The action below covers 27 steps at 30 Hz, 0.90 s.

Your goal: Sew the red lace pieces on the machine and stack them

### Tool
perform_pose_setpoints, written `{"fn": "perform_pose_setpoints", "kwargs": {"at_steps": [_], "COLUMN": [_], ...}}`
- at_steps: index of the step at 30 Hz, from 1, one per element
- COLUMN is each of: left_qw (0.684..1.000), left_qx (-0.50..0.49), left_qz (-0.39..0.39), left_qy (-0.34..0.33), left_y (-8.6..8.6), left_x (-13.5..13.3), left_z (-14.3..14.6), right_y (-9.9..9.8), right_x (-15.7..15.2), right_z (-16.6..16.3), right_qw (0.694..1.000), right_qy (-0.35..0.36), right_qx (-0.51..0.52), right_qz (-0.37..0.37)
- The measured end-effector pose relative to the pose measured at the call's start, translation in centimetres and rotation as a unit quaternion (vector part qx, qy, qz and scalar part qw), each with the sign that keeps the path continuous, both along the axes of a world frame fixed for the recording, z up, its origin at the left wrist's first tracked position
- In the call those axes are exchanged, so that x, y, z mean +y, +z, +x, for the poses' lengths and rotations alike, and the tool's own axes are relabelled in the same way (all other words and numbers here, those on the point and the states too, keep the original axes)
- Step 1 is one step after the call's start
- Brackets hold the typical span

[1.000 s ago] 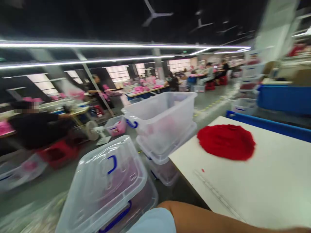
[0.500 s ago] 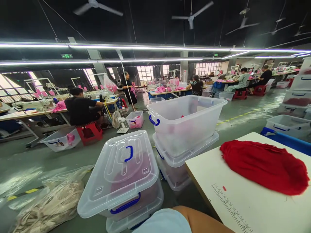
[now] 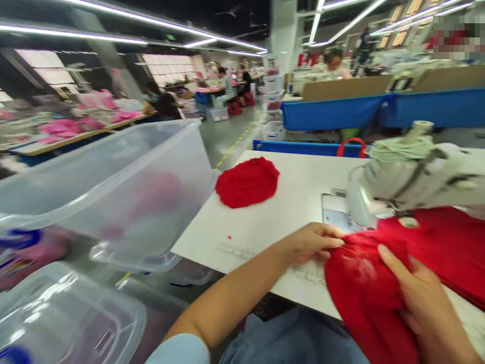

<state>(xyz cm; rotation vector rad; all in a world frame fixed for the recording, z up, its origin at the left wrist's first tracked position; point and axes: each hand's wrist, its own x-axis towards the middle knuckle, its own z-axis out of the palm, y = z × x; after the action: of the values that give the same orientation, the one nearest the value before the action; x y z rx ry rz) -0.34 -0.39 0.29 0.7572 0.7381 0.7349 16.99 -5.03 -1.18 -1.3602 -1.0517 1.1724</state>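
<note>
A piece of red fabric (image 3: pixel 369 283) hangs over the table's front edge between my two hands. My left hand (image 3: pixel 314 243) pinches its upper left corner. On the right side, my right hand (image 3: pixel 420 288) grips it, thumb on top and the other fingers partly hidden behind the cloth. Just beyond stands a sewing machine (image 3: pixel 409 174), with a roll of pale green cord or tape (image 3: pixel 400 148) on top. More red cloth (image 3: pixel 443 247) lies under and right of the machine. A separate red fabric pile (image 3: pixel 248 183) rests on the white tabletop (image 3: pixel 291 187).
Large clear plastic bins (image 3: pixel 151 202) stand left of the table, with a lidded bin (image 3: pixel 68 313) nearer me. A blue rail (image 3: pixel 299 147) runs along the table's far edge. Stacked bins (image 3: pixel 273 96) and people at other sewing tables appear beyond.
My view has swung right from the bins to the sewing table. Both hands have come into view, holding red fabric; before, only part of my left arm showed.
</note>
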Motion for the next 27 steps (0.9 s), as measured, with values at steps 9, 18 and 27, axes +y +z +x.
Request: {"fn": "perform_pose_setpoints", "kwargs": {"at_steps": [9,18,27], "left_qw": [1.0,1.0,1.0], "left_qx": [-0.006,-0.003,-0.018], "left_qz": [-0.008,-0.001,-0.013], "left_qy": [0.021,0.008,-0.005], "left_y": [0.06,-0.49,-0.46], "left_x": [0.09,0.47,0.35], "left_z": [0.22,0.41,0.23], "right_y": [0.37,0.02,0.16], "right_x": [0.28,0.39,0.43], "right_z": [-0.51,-0.11,-0.2], "right_qw": [0.98,0.98,0.98], "right_qy": [-0.033,-0.03,-0.033], "right_qx": [0.183,0.182,0.182], "right_qz": [-0.071,-0.074,-0.08]}}
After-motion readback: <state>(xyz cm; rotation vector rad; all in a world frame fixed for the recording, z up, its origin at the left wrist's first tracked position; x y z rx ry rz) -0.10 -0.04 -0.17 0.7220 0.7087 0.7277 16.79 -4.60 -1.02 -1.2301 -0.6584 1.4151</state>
